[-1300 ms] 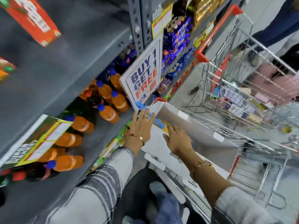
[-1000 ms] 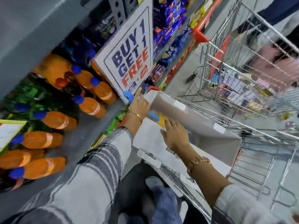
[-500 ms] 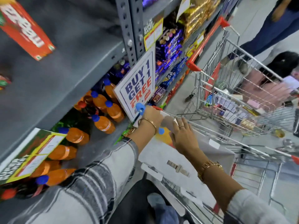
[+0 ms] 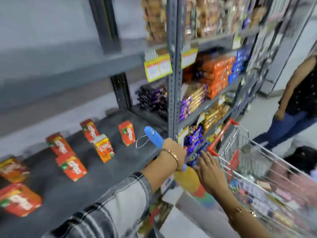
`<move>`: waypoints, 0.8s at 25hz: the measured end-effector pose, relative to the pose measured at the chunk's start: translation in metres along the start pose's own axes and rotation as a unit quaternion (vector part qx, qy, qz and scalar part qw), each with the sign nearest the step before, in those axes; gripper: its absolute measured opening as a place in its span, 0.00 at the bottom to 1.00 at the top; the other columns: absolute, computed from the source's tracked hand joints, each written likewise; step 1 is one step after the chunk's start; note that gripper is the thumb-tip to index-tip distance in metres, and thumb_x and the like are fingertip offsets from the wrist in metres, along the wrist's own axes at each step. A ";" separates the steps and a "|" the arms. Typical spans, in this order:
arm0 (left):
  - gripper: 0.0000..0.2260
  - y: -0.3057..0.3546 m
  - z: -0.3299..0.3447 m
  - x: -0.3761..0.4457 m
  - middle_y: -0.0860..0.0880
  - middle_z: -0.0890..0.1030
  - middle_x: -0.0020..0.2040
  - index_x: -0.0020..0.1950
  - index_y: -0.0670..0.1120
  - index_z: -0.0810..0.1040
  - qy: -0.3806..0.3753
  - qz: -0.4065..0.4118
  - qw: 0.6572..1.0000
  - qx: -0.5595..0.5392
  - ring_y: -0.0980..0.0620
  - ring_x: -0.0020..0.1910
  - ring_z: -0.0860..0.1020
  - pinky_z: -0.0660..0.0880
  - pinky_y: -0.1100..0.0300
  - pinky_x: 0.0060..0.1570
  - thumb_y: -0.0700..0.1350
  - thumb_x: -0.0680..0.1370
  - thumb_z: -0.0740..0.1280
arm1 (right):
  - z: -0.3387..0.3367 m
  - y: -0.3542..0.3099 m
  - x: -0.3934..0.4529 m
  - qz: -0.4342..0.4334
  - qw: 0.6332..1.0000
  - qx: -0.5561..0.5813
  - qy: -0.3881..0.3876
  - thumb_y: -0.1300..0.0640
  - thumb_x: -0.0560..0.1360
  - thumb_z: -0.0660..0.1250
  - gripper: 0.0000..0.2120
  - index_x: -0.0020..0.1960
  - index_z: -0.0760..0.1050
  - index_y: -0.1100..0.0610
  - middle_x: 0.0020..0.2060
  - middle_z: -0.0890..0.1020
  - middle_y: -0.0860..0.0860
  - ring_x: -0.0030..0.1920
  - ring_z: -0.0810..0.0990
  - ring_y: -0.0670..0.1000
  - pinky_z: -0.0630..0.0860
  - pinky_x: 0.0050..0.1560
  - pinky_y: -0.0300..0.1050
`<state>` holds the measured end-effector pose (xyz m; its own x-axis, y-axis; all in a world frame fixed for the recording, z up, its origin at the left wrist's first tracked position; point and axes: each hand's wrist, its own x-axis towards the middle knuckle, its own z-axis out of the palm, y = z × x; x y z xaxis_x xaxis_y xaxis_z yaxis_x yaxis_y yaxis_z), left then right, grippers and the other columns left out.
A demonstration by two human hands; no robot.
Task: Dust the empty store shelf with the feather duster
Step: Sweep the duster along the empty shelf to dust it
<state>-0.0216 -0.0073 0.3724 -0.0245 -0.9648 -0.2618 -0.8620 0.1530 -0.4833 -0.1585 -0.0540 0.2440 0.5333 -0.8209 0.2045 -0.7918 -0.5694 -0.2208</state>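
My left hand (image 4: 174, 154) grips the feather duster's blue handle (image 4: 153, 137), which sticks up and to the left with a wire loop at its end. The duster's yellow, red and blue head (image 4: 190, 182) hangs below that hand, blurred, over the trolley. My right hand (image 4: 208, 170) is open with fingers spread, beside the duster head; I cannot tell if it touches it. The grey shelf (image 4: 130, 162) lies to the left, with several red juice cartons (image 4: 72, 166) on it. The shelf above (image 4: 68, 66) looks bare.
A grey upright post (image 4: 172, 93) divides this bay from shelves of biscuit and chocolate packs (image 4: 216, 78). A wire trolley with a red handle (image 4: 240, 146) stands on the right. A person (image 4: 298, 103) stands in the aisle at the far right.
The view has swung up from the bottle shelf to the carton shelf. My left hand has lifted the duster out of the trolley box, its head now visible. My right hand has left the box edge.
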 end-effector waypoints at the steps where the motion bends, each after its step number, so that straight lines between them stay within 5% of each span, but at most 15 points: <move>1: 0.07 -0.017 -0.020 -0.016 0.49 0.81 0.54 0.48 0.49 0.74 0.020 -0.022 1.000 0.007 0.47 0.43 0.77 0.62 0.58 0.36 0.51 0.77 0.62 | -0.021 -0.010 0.005 -0.003 0.999 0.008 0.031 0.49 0.80 0.56 0.21 0.64 0.69 0.63 0.69 0.67 0.63 0.71 0.62 0.62 0.62 0.69 0.60; 6: 0.13 -0.102 -0.113 -0.104 0.48 0.82 0.55 0.55 0.48 0.78 0.154 -0.132 0.979 0.026 0.46 0.53 0.80 0.65 0.56 0.42 0.52 0.75 0.64 | -0.124 -0.066 0.025 -0.030 0.989 0.040 0.141 0.46 0.74 0.48 0.30 0.53 0.75 0.70 0.58 0.76 0.70 0.57 0.75 0.71 0.74 0.54 0.69; 11: 0.11 -0.171 -0.168 -0.196 0.48 0.83 0.52 0.52 0.47 0.79 0.255 -0.255 0.932 0.022 0.46 0.51 0.81 0.64 0.56 0.40 0.50 0.76 0.62 | -0.201 -0.118 0.045 -0.057 0.969 0.060 0.232 0.46 0.75 0.49 0.29 0.63 0.68 0.68 0.62 0.72 0.69 0.61 0.71 0.70 0.69 0.61 0.66; 17: 0.10 -0.243 -0.160 -0.293 0.46 0.83 0.50 0.51 0.50 0.82 0.345 -0.401 0.843 -0.097 0.42 0.50 0.80 0.65 0.56 0.41 0.47 0.75 0.62 | -0.274 -0.211 0.082 -0.122 0.919 0.142 0.348 0.49 0.77 0.50 0.26 0.69 0.63 0.64 0.66 0.68 0.67 0.65 0.67 0.69 0.62 0.65 0.64; 20: 0.11 -0.268 -0.124 -0.341 0.45 0.83 0.54 0.54 0.51 0.82 0.302 -0.431 0.826 -0.200 0.41 0.54 0.78 0.72 0.54 0.49 0.46 0.76 0.62 | -0.286 -0.262 0.084 -0.178 0.896 0.171 0.370 0.50 0.78 0.51 0.23 0.68 0.65 0.63 0.67 0.69 0.65 0.66 0.67 0.66 0.63 0.65 0.63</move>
<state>0.1554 0.2542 0.6946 0.5420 -0.6276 0.5588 -0.7867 -0.6129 0.0746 0.0088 0.0394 0.5914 0.2910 -0.4029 0.8677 -0.4057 -0.8734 -0.2695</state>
